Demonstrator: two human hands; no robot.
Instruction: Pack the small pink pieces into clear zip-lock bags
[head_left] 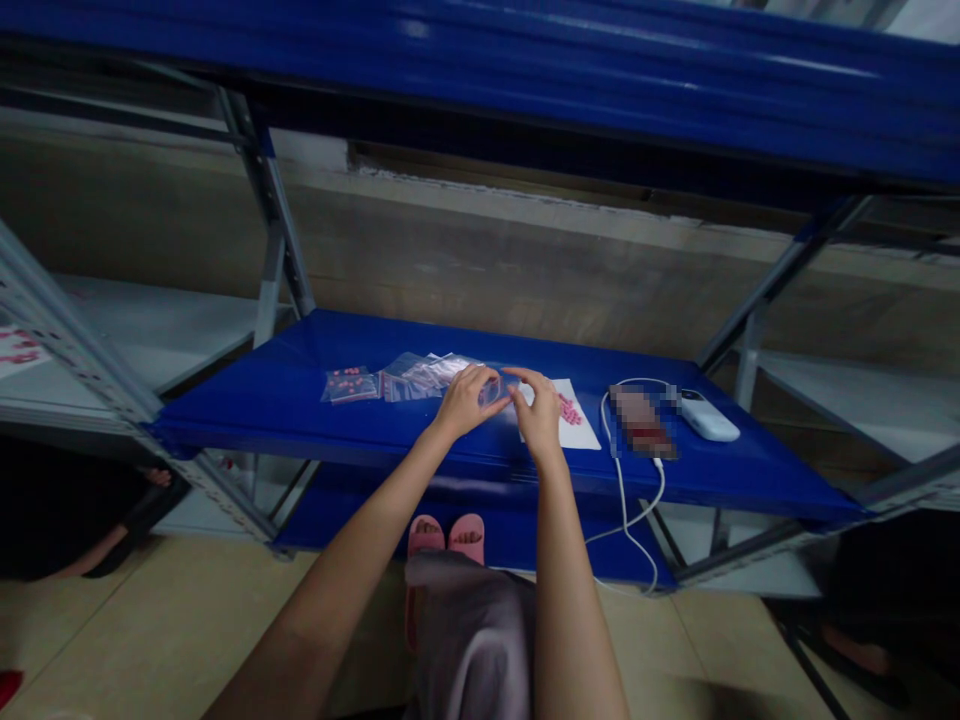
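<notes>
Between my two hands, over the blue shelf, is a small clear plastic bag (490,390). My left hand (466,400) has its fingers curved round the bag's left side. My right hand (539,408) pinches at its right edge. Left of my hands lies a pile of clear plastic bags (422,376), and beyond it a bag with small pink pieces (352,385). A white sheet (580,436) lies beside my right hand, with small pink pieces (570,409) on it, partly hidden by that hand.
The blue shelf (255,405) also carries a blurred-out phone (643,420) with a white cable (622,500) and a white power bank (708,415) at the right. Metal posts stand either side, an upper blue shelf (525,80) overhangs. Other people show at both lower edges.
</notes>
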